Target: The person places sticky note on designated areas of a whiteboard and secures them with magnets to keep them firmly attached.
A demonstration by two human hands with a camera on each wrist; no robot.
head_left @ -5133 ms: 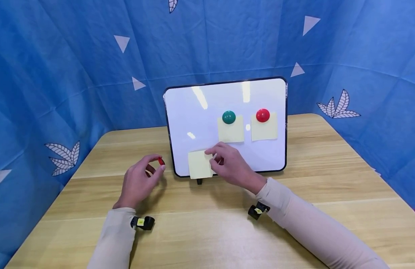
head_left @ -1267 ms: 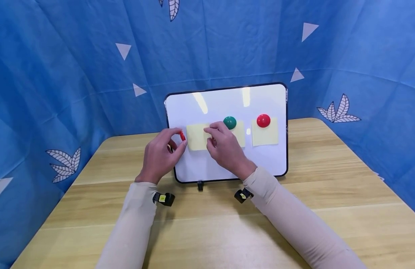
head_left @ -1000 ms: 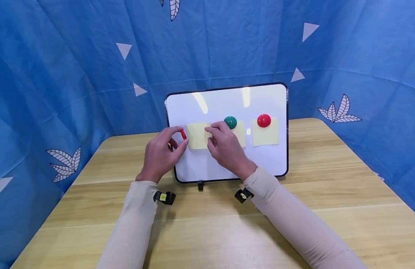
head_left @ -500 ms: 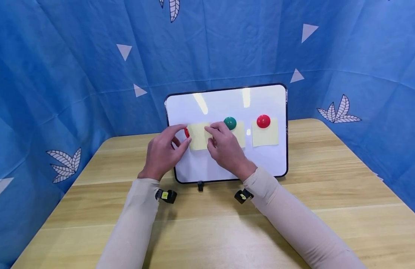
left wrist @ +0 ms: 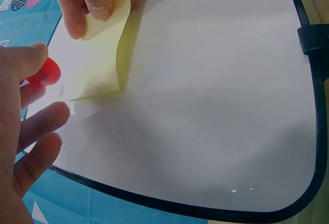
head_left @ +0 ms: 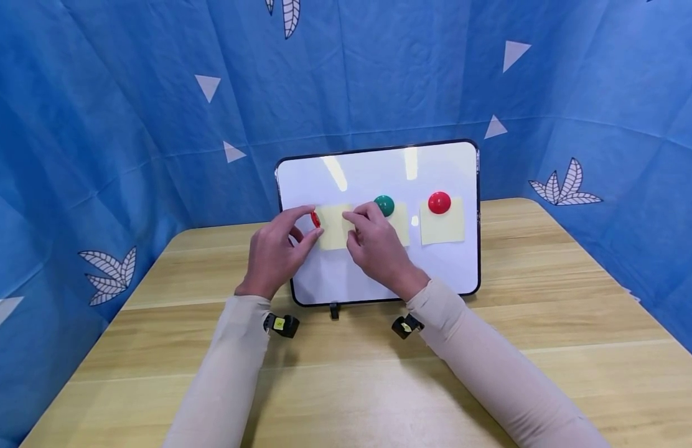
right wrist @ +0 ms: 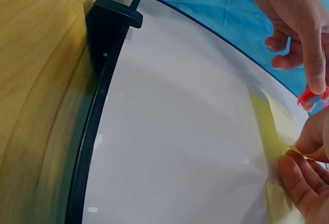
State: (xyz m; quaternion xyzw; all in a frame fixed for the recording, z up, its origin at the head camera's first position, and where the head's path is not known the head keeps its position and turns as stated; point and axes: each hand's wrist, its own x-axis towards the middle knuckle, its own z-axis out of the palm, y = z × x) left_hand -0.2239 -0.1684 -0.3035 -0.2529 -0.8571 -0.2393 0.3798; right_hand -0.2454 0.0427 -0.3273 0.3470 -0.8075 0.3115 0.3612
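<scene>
A round red magnet (head_left: 315,219) is pinched between the thumb and index finger of my left hand (head_left: 274,254), just at the left edge of a pale yellow sticky note (head_left: 332,231). My right hand (head_left: 375,246) pinches that note near its right side, in front of the whiteboard (head_left: 430,274). In the left wrist view the note (left wrist: 100,72) curls away from the board along one edge. The right wrist view shows the magnet (right wrist: 309,98) with its grey back, apart from the note (right wrist: 280,118). My right hand partly covers a second note.
On the board, a green magnet (head_left: 384,205) sits over the second note (head_left: 401,224), and a red magnet (head_left: 439,202) tops a third note (head_left: 442,229). A black stand foot (head_left: 335,310) supports the board on the wooden table (head_left: 346,379). Blue curtain hangs behind.
My right hand has lifted the note from the board's bottom edge to beside the green magnet's note. My left hand has brought the red magnet up and right, lately creeping closer to the note.
</scene>
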